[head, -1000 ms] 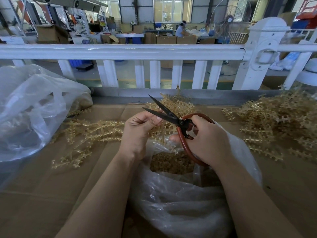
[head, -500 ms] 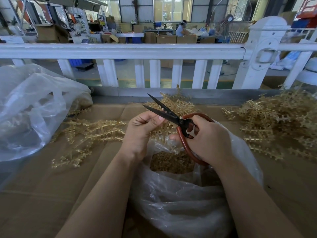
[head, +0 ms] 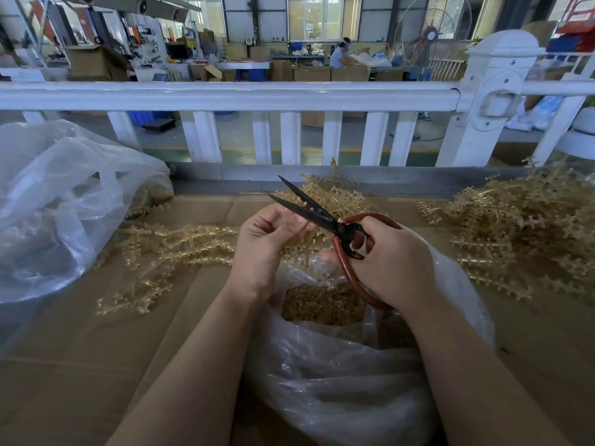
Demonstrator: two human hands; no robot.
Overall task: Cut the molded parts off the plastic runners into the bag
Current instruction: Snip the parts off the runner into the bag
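My right hand (head: 389, 262) grips the red-brown handles of black-bladed scissors (head: 309, 209), whose blades stand apart and point up-left. My left hand (head: 267, 239) pinches a thin tan plastic runner (head: 304, 243) just under the blades, above the mouth of a clear plastic bag (head: 338, 387). Small tan cut parts (head: 322, 304) lie heaped inside the bag. Most of the held runner is hidden behind my fingers.
Tan runners lie on the cardboard surface (head: 80, 365): a loose pile on the left (head: 161, 249), a big heap on the right (head: 521, 230), more behind the scissors. Another clear bag (head: 54, 201) sits far left. A white railing (head: 225, 91) borders the far edge.
The hands and scissors stay almost in place over the bag. The blades remain apart, and my left hand's fingers have shifted slightly on the runner.
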